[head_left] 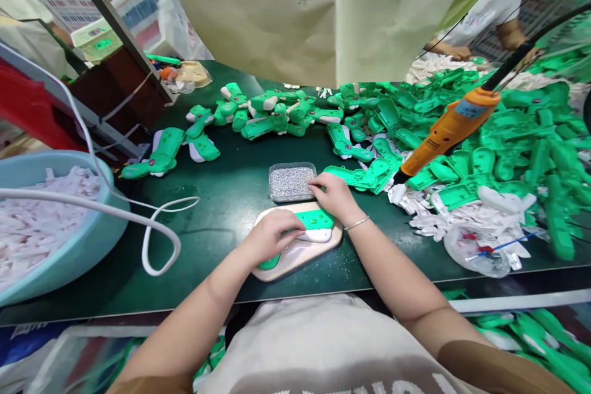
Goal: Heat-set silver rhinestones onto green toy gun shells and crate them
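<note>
A green-and-white plastic toy part (314,220) lies on a cream board (295,262) in front of me. My left hand (274,235) rests over it, thumb and fingers pressed together at its white edge; whether anything is between the fingertips is hidden. Just beyond the board sits a clear shallow tray (292,182) full of tiny silvery pieces, too small to name. At the tray's right edge my right hand (335,197) has its fingertips pinched together over the pieces. Another bit of green shows on the board under my left wrist.
An orange electric screwdriver (450,129) hangs at the right, tip down, before heaped green shells (517,135). White parts and a clear dish (478,252) lie nearby. Joined green toys (277,111) line the back. A blue tub (111,215) and white cable (159,240) are left. Co-workers sit beyond.
</note>
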Tool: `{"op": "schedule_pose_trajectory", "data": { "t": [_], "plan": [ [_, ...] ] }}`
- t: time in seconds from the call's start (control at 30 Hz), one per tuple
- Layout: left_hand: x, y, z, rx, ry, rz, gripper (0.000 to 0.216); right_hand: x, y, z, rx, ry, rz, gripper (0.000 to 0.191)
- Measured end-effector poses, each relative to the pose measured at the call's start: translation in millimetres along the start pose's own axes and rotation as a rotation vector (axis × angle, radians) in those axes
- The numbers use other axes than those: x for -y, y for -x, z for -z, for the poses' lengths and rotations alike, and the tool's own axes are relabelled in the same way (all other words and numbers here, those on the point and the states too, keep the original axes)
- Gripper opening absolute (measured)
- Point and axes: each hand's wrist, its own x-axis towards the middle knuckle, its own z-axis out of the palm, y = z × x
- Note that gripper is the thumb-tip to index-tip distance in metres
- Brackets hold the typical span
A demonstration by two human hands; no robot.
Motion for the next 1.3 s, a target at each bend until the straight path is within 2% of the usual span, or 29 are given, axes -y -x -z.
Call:
{"op": "schedule_pose_trajectory", "data": {
  "t": [0.13,0.27,0.37,0.47,0.57,0.63,0.73,0.8,0.9,0.97,1.1,1.2,1.3],
  "plan": [
    [9,-8,-7,0.058,-0.054,-0.017,0.014,-3,42,14,-0.079,-0.221,-0.081,0.016],
    [11,-13,-5,0.123,0.044,0.105,0.013,-5,83,26,-0.06,-0.315,-0.163,0.013],
    [9,-21,5,0.239,0.082,0.2,0.019,-5,99,28,-0.053,-0.27,-0.052,0.012],
    [10,-37,17,0.317,0.081,0.195,0.023,-5,102,21,-0.051,-0.186,0.109,0.013],
    [20,-62,24,0.197,-0.047,0.201,0.018,-6,104,13,-0.053,-0.116,0.187,0.015],
    [32,-81,25,0.09,-0.252,0.287,0.021,-7,108,12,-0.055,-0.069,0.254,0.017],
    [50,-101,23,0.061,-0.463,0.407,0.019,-8,114,14,-0.052,-0.012,0.375,0.018],
    [58,-107,21,0.089,-0.483,0.419,0.011,-5,107,16,-0.088,0.001,0.383,0.021],
    [61,-106,19,0.09,-0.493,0.401,0.009,7,69,11,-0.105,0.032,0.257,0.029],
    [60,-102,20,0.071,-0.493,0.379,0.016,19,30,3,-0.023,0.121,0.121,0.03],
    [57,-89,23,0.036,-0.47,0.33,0.022,35,-38,-15,0.238,0.434,-0.17,0.026],
    [58,-80,24,0.019,-0.443,0.317,0.023,37,-57,-22,0.377,0.514,-0.246,0.026],
    [59,-71,23,-0.051,-0.342,0.295,0.025,34,-54,-21,0.371,0.485,-0.267,0.027]
  ]
}}
